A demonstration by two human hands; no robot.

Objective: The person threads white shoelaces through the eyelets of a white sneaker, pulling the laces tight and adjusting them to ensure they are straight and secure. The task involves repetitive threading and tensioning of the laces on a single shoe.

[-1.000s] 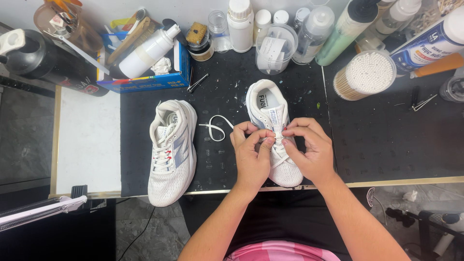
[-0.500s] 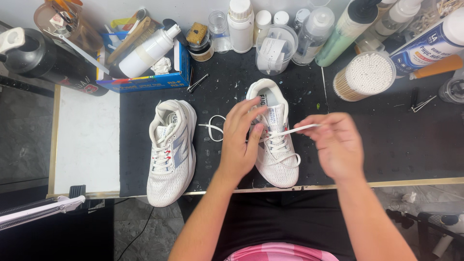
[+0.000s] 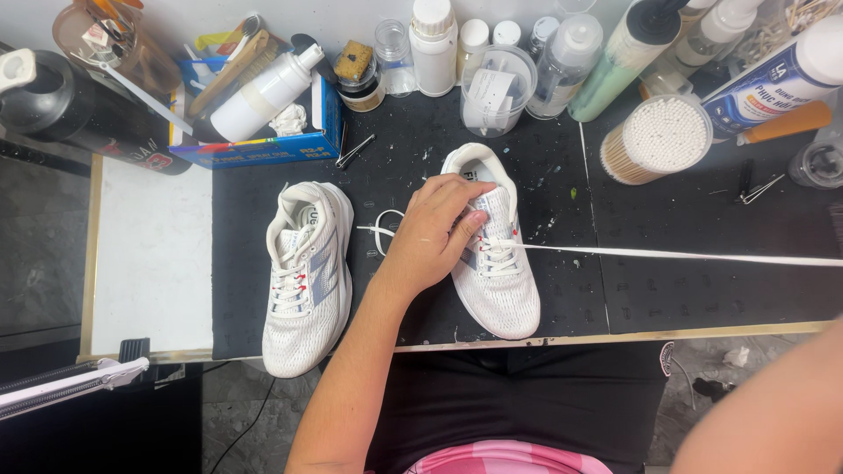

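Observation:
Two white mesh sneakers lie on a black mat, toes toward me. My left hand presses down on the tongue and upper eyelets of the right-hand sneaker, fingers curled over its laces. A white shoelace runs taut from that sneaker's eyelets straight out to the right edge of view. My right hand is out of frame there; only its forearm shows at the bottom right. The lace's other end loops loosely just left of my hand. The left-hand sneaker lies laced and untouched.
Along the back stand several bottles and jars, a tub of cotton swabs and a blue box of brushes and tools. A black bottle sits far left beside a white board. The table's front edge is near my lap.
My right hand has drawn the lace far out to the right, leaving the frame. My left hand has shifted from pinching the lace to holding the sneaker down.

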